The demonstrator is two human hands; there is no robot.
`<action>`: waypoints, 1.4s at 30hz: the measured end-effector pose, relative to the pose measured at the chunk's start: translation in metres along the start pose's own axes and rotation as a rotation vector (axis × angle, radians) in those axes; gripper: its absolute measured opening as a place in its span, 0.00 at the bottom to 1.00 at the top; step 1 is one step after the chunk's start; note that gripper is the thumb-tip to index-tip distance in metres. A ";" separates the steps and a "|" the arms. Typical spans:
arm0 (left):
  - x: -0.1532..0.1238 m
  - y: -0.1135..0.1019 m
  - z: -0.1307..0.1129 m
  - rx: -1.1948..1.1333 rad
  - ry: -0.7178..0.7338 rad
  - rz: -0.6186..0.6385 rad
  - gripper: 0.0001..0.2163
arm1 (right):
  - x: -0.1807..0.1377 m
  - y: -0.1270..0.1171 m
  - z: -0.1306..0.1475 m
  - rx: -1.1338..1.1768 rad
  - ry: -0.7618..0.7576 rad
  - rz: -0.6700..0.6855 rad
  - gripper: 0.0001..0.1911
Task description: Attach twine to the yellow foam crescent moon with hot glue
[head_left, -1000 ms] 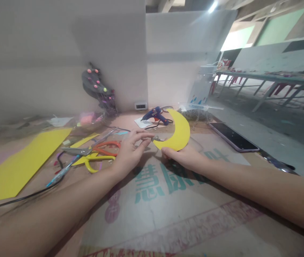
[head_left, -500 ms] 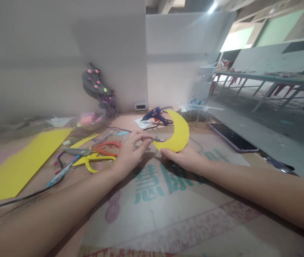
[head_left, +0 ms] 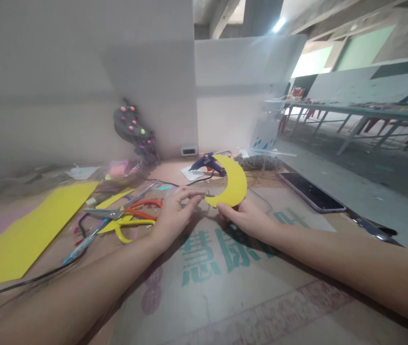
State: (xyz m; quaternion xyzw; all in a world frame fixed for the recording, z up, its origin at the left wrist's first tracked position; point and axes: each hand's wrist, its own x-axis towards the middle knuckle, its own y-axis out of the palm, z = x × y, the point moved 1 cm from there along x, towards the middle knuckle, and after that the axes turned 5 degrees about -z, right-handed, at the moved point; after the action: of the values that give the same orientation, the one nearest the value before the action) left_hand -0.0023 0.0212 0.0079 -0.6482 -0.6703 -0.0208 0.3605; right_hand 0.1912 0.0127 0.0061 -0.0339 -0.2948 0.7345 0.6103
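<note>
A yellow crescent-moon cutout (head_left: 238,182) stands raised over the printed board, its lower end between the thumb and fingers of my right hand (head_left: 239,213). My left hand (head_left: 180,208) is closed in a pinch at the crescent's lower left tip. A thin grey strand (head_left: 208,194) shows at those fingertips, seemingly yarn; its far end is hard to follow. Just left of my left hand lie scissors (head_left: 126,218) with one orange and one yellow handle, blades apart. Behind the crescent rests a blue glue gun (head_left: 209,163), partly covered by it.
A yellow sheet (head_left: 38,230) and a black cable (head_left: 27,272) lie at left. Grey yarn (head_left: 259,162) is heaped at the back, with a phone (head_left: 311,191) to its right. A dark crescent decorated with pompoms (head_left: 130,124) leans on the wall. A small white digital display (head_left: 189,151) stands behind.
The view has tilted up slightly, so the table sits lower in the picture. The crescent has shifted a little left and turned slightly. Both hands keep their grips.
</note>
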 end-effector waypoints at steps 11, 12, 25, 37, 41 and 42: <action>0.000 0.001 0.001 -0.019 -0.021 0.008 0.08 | -0.001 0.000 -0.001 -0.033 0.019 -0.021 0.13; 0.000 0.001 0.001 -0.019 -0.019 0.005 0.08 | -0.001 0.000 -0.001 -0.031 0.021 -0.016 0.14; 0.001 0.002 0.003 -0.020 -0.028 0.024 0.08 | -0.001 0.000 0.001 -0.060 0.033 0.009 0.15; 0.000 0.001 0.005 0.022 0.054 0.054 0.10 | 0.001 -0.003 -0.001 -0.060 0.011 0.013 0.17; -0.001 0.000 0.003 0.047 0.070 0.045 0.12 | 0.001 -0.003 0.003 -0.055 0.017 -0.002 0.16; -0.001 0.000 0.002 0.052 0.066 0.042 0.12 | 0.001 -0.003 0.003 -0.055 0.011 -0.002 0.16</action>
State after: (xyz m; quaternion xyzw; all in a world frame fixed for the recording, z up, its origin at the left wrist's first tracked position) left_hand -0.0032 0.0215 0.0057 -0.6516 -0.6445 -0.0170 0.3997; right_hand 0.1927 0.0124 0.0105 -0.0545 -0.3113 0.7255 0.6113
